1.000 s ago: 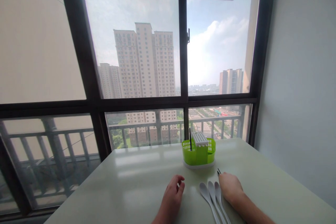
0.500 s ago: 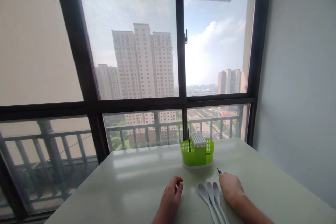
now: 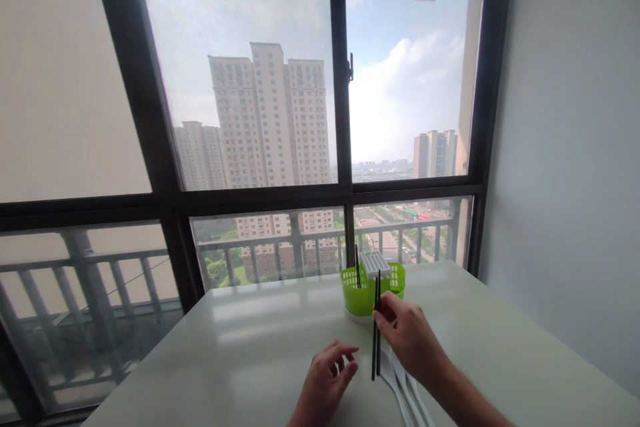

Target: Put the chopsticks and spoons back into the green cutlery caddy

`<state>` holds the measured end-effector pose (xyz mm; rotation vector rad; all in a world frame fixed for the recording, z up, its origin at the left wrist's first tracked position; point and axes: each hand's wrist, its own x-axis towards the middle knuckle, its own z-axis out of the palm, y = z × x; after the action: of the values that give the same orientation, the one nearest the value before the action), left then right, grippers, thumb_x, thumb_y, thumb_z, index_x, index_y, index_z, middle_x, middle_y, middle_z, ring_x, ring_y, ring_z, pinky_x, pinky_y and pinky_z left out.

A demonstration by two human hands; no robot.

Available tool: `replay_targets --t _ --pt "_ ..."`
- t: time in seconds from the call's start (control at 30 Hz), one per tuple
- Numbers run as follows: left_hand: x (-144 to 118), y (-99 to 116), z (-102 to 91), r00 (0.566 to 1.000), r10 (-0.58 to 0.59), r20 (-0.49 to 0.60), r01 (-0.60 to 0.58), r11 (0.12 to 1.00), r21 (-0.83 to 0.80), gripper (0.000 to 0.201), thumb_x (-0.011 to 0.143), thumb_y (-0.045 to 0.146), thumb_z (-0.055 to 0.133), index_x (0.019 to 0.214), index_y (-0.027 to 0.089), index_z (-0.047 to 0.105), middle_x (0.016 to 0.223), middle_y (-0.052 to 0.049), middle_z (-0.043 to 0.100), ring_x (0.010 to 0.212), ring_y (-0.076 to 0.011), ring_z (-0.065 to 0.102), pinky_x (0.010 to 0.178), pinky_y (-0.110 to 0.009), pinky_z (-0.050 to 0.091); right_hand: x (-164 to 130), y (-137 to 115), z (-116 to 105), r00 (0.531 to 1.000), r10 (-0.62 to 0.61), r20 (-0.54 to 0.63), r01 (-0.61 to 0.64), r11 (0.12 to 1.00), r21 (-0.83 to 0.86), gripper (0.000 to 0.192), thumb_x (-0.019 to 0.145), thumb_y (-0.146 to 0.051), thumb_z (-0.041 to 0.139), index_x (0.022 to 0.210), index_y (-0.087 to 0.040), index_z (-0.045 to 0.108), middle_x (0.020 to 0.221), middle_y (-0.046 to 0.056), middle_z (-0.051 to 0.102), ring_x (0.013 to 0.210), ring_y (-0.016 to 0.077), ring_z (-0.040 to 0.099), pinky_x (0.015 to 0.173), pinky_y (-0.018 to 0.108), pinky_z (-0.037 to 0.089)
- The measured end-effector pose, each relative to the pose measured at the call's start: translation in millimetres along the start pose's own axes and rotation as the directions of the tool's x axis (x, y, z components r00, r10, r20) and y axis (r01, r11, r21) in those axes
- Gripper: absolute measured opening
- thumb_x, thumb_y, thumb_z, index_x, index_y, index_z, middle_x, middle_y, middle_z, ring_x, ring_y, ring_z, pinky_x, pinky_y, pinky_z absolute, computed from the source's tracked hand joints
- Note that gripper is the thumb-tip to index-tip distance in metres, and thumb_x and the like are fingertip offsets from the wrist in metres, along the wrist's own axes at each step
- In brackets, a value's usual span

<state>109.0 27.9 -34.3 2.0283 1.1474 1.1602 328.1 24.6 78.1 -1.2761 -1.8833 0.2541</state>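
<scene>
Currently, right hand: closed on the chopsticks, thumb and fingers pinched narrow around their upper half

Chopsticks: black pair, held near upright in the right hand; upper ends project above the grip, lower ends extend below it, slightly spread

Left hand: left of the grip and nearer the viewer; fingers loosely curled, thumb and index finger apart; contact with the table cannot be told

Caddy: green, on the table, just beyond the grip and partly hidden by it; contact with the right hand cannot be told

Rack: white, slotted, on top of the caddy, beyond the grip

Upright sticks: dark, standing in the caddy's left compartment, beyond and left of the grip

Spoons: three, pale, side by side on the table, nearer than the grip, bowl ends partly covered by the right hand

Window: dark-framed, well beyond the grip; railing and towers visible through it

Wall: pale, well right of the grip
</scene>
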Motion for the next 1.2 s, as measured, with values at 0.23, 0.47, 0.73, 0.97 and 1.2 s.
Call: replay_targets --t 0.23,0.47,0.73,0.97,1.2 --pt "4 -1 0.3 0.999 -0.003 0.051 0.002 1.000 0.021 0.017 0.092 0.022 0.060 0.095 0.021 0.077 0.086 -0.003 0.069 0.077 -0.0157 0.063 0.075 -0.023 0.047 -16 7 65 0.998 -0.064 0.025 0.055 0.961 0.272 0.008 0.092 -0.021 0.057 0.084 -0.021 0.059 0.075 -0.001 0.068 0.069 0.0157 0.061 0.066 0.024 0.040" --pt "6 -8 3.7 0.992 -0.065 0.112 0.056 0.995 0.080 0.019 0.086 0.017 0.059 0.091 0.021 0.077 0.085 -0.002 0.070 0.079 -0.0169 0.063 0.077 -0.024 0.045 -16 22 70 0.998 -0.029 0.047 0.013 0.951 0.310 0.010 0.090 -0.023 0.062 0.079 -0.020 0.062 0.073 0.000 0.067 0.068 0.0155 0.060 0.065 0.024 0.042" --pt "4 -8 7.9 0.990 -0.069 0.124 0.055 0.992 0.113 0.015 0.088 0.019 0.057 0.087 0.021 0.072 0.087 -0.002 0.069 0.081 -0.0165 0.062 0.077 -0.024 0.044 20 9 40 0.996 0.065 0.068 -0.092 0.818 0.568 0.021 0.091 -0.039 0.063 0.088 -0.019 0.067 0.069 0.001 0.067 0.057 0.0172 0.064 0.054 0.026 0.051" --pt "6 -14 11.4 0.993 -0.065 0.099 0.055 0.993 0.100 0.015 0.088 0.018 0.057 0.088 0.022 0.071 0.088 -0.003 0.070 0.083 -0.0178 0.064 0.079 -0.026 0.045 33 3 44 0.995 0.020 0.102 -0.072 0.841 0.536 0.019 0.088 -0.038 0.066 0.085 -0.019 0.068 0.066 -0.001 0.066 0.054 0.0151 0.062 0.050 0.024 0.051" --pt "4 -20 11.9 0.986 -0.119 -0.117 0.116 0.993 -0.037 0.037 0.096 0.034 0.052 0.131 0.024 0.059 0.113 -0.007 0.067 0.086 -0.0179 0.064 0.079 -0.030 0.052 120 -7 -12 0.997 -0.009 -0.076 0.042 0.888 0.459 0.033 0.087 -0.050 0.065 0.090 -0.017 0.071 0.071 0.003 0.071 0.061 0.0174 0.067 0.053 0.024 0.052"
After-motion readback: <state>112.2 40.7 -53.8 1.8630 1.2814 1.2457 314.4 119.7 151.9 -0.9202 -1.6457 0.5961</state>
